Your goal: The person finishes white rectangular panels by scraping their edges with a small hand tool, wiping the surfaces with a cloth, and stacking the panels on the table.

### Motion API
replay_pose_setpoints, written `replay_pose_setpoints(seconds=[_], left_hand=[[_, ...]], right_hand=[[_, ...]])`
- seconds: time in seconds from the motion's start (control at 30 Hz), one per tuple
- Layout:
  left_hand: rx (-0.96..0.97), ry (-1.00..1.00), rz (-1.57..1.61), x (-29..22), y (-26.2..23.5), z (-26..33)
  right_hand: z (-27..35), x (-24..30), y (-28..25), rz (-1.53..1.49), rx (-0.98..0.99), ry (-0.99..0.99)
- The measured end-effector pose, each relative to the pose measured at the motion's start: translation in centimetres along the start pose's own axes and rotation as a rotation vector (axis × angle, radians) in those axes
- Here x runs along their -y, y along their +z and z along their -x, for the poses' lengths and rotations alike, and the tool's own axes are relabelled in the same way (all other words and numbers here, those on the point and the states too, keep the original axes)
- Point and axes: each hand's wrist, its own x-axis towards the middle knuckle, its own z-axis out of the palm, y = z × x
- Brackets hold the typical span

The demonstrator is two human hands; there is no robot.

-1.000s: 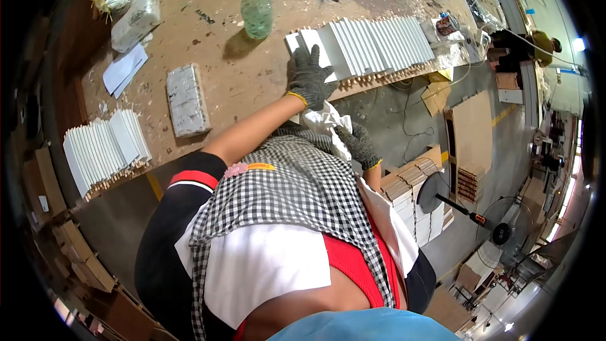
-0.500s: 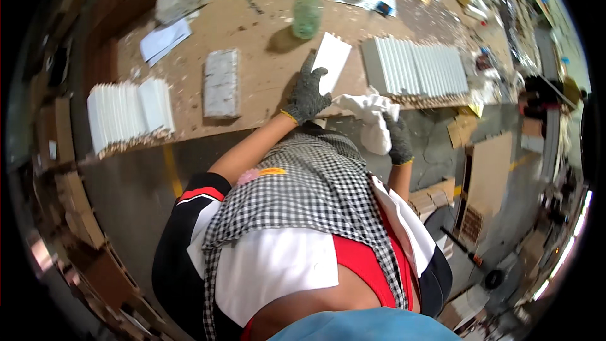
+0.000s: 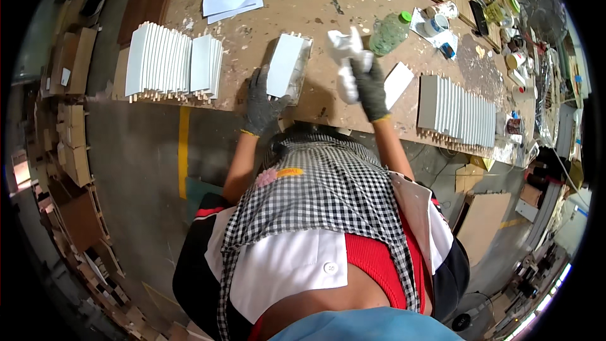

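Note:
My left hand (image 3: pixel 264 102), in a dark grey knitted glove, is at the near end of a white slat (image 3: pixel 285 60). Its fingers are along the slat's left edge and its thumb is by the near end. Beneath the slat lies a paint-stained pale block (image 3: pixel 303 66), showing mostly along the right side. A crumpled white cloth (image 3: pixel 346 66) is bunched in my right hand (image 3: pixel 369 88), gloved the same way, above the table. A second white slat (image 3: pixel 399 84) rests just right of that hand.
Peg-ended white slats stand in a row at the left (image 3: pixel 158 63) and another at the right (image 3: pixel 457 110). A green-capped clear bottle (image 3: pixel 390 35) is beyond my right hand. White papers (image 3: pixel 232 3) lie farther back; cups (image 3: pixel 435 24) and clutter fill the far right.
My left hand has moved left with a white slat, which now lies on the block; another slat stays near the bottle. My right hand has raised the cloth over the table. The view has shifted left.

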Motion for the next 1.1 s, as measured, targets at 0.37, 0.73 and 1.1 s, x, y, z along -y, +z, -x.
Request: replay_pose_setpoints(seconds=[0.37,0.73,1.1], left_hand=[[-0.055,-0.298,0.516,-2.0,1.3,0.8],[-0.122,-0.410,0.810,-1.2,3.0,2.5],[0.040,0.216,-0.215,-1.3,-3.3,1.2]], right_hand=[[-14.3,-2.1,7.2,1.112,0.139,-0.680],[-5.7,-5.2,11.8,1.165,0.315,-0.991],[-12.2,-1.0,2.8,0.201,-0.122,-0.205]])
